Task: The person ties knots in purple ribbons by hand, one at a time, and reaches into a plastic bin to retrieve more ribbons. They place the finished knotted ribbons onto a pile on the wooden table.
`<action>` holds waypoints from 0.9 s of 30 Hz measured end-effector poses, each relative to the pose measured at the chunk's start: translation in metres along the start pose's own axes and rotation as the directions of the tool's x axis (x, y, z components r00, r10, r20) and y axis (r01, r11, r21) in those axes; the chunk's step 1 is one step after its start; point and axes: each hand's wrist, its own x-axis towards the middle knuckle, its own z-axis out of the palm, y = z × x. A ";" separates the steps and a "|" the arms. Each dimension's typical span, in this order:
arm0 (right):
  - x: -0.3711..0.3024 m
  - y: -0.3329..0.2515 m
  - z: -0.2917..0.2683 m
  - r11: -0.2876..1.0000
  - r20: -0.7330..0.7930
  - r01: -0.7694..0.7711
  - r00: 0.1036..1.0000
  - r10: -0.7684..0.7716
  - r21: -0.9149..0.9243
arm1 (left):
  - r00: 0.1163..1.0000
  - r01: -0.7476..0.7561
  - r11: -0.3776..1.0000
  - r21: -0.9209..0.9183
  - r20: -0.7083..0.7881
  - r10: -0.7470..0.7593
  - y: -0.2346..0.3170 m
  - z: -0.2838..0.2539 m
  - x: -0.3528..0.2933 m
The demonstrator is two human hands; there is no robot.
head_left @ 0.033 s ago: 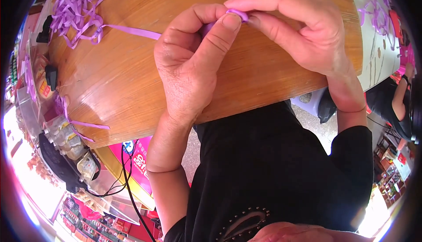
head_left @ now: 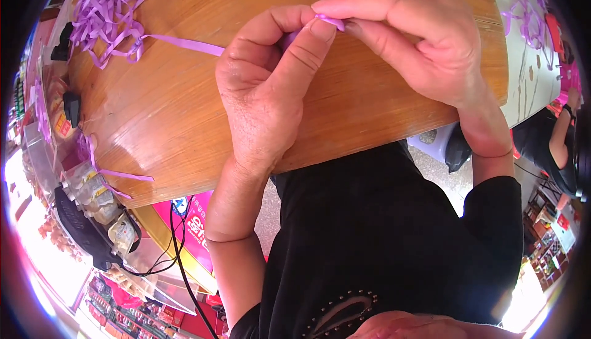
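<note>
The table [head_left: 166,105], brown wood, runs past the upper edge of the view, so its far side is cut off. The person's black shirt [head_left: 394,234] fills the lower middle, its hem running under the table edge. On the right, a white table [head_left: 529,92] bends into the dark rim; beyond it a co-worker's arm [head_left: 559,142] shows, the rest too small and warped to make out.

The right hand [head_left: 425,43] comes in from the right, wrist bent, index finger stretched leftward above the thumb; its top is cut off by the upper edge. The left hand [head_left: 265,80] rises from below, fingers curled in, their inner sides hidden, thumb pointing up and right.

The left thumb and index finger pinch the purple ribbon [head_left: 332,22] between them, over the table. The right index tip and thumb tip close in around the small bent piece there; whether they pinch it too, I cannot tell. More purple shows inside the left hand, mostly covered.

A strand [head_left: 184,44] stretches from behind the left hand to a tangled pile [head_left: 104,12], cut off at the top. A loose piece [head_left: 126,175] hangs near the table's left corner.
</note>
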 end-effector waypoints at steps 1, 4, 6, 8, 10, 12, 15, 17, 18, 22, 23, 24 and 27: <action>-0.003 0.005 0.006 1.000 -0.001 -0.005 1.000 0.005 0.000 | 0.997 0.040 0.997 0.067 -0.071 -0.035 0.000 0.005 0.001; 0.006 0.041 0.032 0.964 -0.235 0.221 0.939 -0.252 -0.148 | 0.987 0.087 0.984 0.153 -0.151 -0.063 0.000 0.010 0.003; 0.033 0.085 0.042 0.378 -0.355 0.721 0.194 -0.914 -0.581 | 0.986 0.091 0.981 0.173 -0.152 -0.065 -0.001 0.012 0.004; 0.007 0.036 0.027 0.714 -0.306 0.591 0.649 -0.697 -0.376 | 0.981 0.084 0.973 0.214 -0.191 -0.043 -0.002 0.005 0.002; -0.001 0.017 0.013 0.932 -0.143 0.280 0.937 -0.317 -0.229 | 0.983 0.089 0.980 0.178 -0.177 -0.057 -0.003 0.006 0.003; 0.000 0.019 0.009 0.937 -0.123 0.289 0.941 -0.316 -0.195 | 0.984 0.095 0.986 0.139 -0.162 -0.072 -0.002 0.006 0.003; 0.001 0.030 0.009 0.922 -0.135 0.322 0.925 -0.355 -0.215 | 0.972 0.187 0.973 0.138 -0.168 -0.163 0.002 0.007 0.005; 0.001 0.028 0.008 0.927 -0.119 0.295 0.937 -0.328 -0.232 | 0.971 0.177 0.968 0.177 -0.192 -0.142 0.002 0.008 0.006; 0.002 0.026 0.008 0.929 -0.107 0.273 0.946 -0.307 -0.249 | 0.971 0.176 0.968 0.179 -0.195 -0.141 0.002 0.007 0.006; 0.000 0.018 0.012 0.959 -0.125 0.165 0.972 -0.197 -0.233 | 0.985 0.102 0.978 0.184 -0.156 -0.073 0.001 0.002 0.004; 0.000 0.018 0.012 0.976 -0.135 0.148 0.976 -0.170 -0.163 | 0.990 0.079 0.979 0.189 -0.131 -0.055 0.001 0.001 0.004; 0.000 0.019 0.013 0.987 -0.141 0.130 0.980 -0.142 -0.094 | 0.990 0.078 0.979 0.189 -0.132 -0.053 0.002 0.001 0.004; -0.001 0.014 0.015 0.990 -0.158 0.069 0.986 -0.048 0.126 | 0.990 0.007 0.972 0.235 -0.141 0.027 0.001 0.004 0.003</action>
